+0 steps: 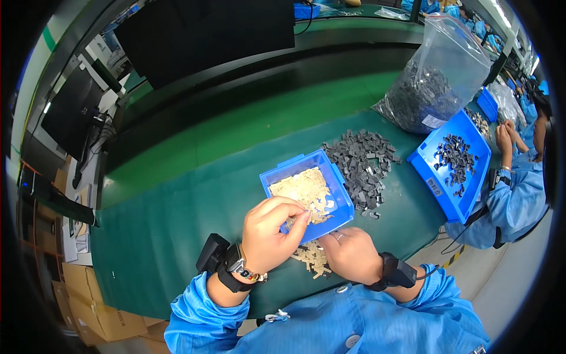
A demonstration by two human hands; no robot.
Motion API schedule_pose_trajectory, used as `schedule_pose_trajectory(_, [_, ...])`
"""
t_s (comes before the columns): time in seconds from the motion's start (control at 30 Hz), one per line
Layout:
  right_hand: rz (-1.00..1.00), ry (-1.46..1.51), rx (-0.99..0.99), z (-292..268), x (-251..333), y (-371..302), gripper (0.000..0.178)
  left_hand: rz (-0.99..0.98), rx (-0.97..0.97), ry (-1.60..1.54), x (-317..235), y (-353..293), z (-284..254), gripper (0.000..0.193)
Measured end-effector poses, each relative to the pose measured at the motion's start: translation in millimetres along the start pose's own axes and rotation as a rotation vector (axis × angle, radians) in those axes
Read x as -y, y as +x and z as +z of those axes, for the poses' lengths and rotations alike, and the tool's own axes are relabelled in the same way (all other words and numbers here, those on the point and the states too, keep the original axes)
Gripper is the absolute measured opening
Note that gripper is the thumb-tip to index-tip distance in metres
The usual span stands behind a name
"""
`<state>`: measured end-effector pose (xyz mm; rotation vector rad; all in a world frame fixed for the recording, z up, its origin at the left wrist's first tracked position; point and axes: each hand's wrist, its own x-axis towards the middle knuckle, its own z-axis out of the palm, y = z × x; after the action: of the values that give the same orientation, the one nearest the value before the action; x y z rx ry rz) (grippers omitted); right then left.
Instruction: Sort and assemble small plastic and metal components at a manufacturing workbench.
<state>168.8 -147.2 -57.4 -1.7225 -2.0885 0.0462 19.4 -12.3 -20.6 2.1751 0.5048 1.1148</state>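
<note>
A small blue bin stands on the green work mat, holding a heap of thin, pale beige pieces. Over its near left corner is my left hand, with thumb and fingertips pinched together; what they hold, if anything, is too small to name. My right hand is at the bin's near edge, its fingers curled and their tips partly hidden. Between my hands, more beige strips lie loose on the mat. A pile of small dark grey parts spreads along the bin's right side.
A larger blue tray with black parts sits tilted at the right. Behind it stands a clear plastic bag full of dark parts. A co-worker in blue works at the far right. A black monitor overhangs the back.
</note>
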Motion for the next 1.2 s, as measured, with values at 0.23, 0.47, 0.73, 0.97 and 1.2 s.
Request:
schedule_pose_trajectory(0.23, [-0.085,0.285,-0.297,-29.0,-7.8,4.2,0.017,-0.359,0.088,-0.151,-30.6,-5.5,-9.9,0.009])
schedule_pose_trajectory(0.47, [-0.134,0.349,-0.339,-49.1,-8.5,9.5,0.015,-0.533,0.410,-0.234,-41.1,-4.0,-17.4,0.015])
schedule_pose_trajectory(0.73, [-0.114,0.442,-0.300,-43.2,-1.4,-2.1,0.014,-0.346,0.617,-0.286,-43.1,3.4,-26.2,0.030])
schedule_pose_trajectory(0.97, [-0.041,0.538,-0.339,-39.7,0.9,-10.0,0.012,-0.384,0.558,-0.206,-38.3,-4.5,-20.8,0.019])
schedule_pose_trajectory(1.2, [-0.098,0.398,-0.301,-44.7,-13.2,-9.6,0.014,-0.051,0.561,0.056,-37.7,-3.8,-16.2,0.022])
